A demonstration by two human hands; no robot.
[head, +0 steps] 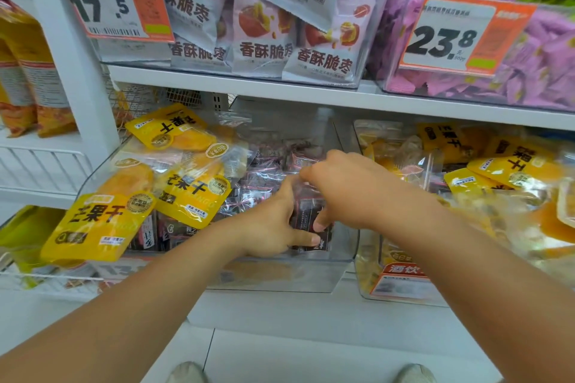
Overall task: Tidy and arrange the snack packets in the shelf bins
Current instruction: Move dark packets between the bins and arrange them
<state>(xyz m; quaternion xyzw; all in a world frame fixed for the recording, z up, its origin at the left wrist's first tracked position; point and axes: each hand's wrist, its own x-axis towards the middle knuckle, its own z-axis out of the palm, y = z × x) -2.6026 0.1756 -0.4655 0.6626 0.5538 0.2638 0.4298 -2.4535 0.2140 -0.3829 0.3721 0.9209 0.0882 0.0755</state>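
Between both hands, at the clear bin's (311, 274) front right corner, a dark packet (306, 218) is pinched upright: left hand (273, 227) beneath, right hand (348, 190) above.

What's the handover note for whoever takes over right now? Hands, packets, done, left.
Left hand: in the middle clear bin, fingers on a dark packet at its front.
Right hand: pinching the top of that same dark packet.
Yellow mango packets lie heaped over the dark packets on the bin's left side, one hanging over the front edge. More yellow packets sit in the right bin.
Done: nothing clearly sorted yet.
Left: seat the dark packet, move yellow packets out of the middle bin, probably rightward.
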